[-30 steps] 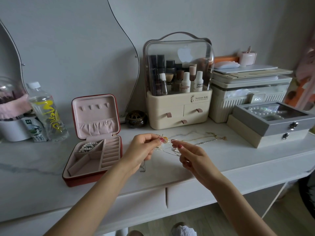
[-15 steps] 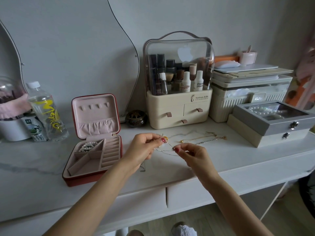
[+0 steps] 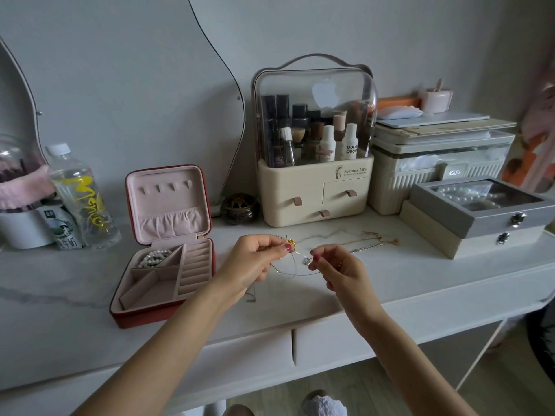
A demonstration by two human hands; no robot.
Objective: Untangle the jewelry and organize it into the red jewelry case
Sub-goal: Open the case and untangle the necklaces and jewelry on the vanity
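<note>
Two hands are working one tangle of thin chains (image 3: pixel 295 267) at table centre: the left hand (image 3: pixel 250 264) is pinching its gold charm end, the right hand (image 3: pixel 339 270) is pinching a silver pendant at three o'clock of it. One red jewelry case (image 3: pixel 163 313), at nine o'clock, is lying open, holding one pearl strand (image 3: pixel 154 257) in its rear compartment.

Red jewelry case (image 3: pixel 168 313): matt leatherette-looking shell, soft pink velvety lining. Pearl strand (image 3: pixel 154 256) at its 11 o'clock compartment, glossy. Tangled chains (image 3: pixel 303 265): thin shiny metal, gold and silver. Tabletop (image 3: pixel 390 280): smooth white marble-look. Cosmetics organizer (image 3: pixel 315 187): glossy clear plastic dome, cream plastic base.
</note>
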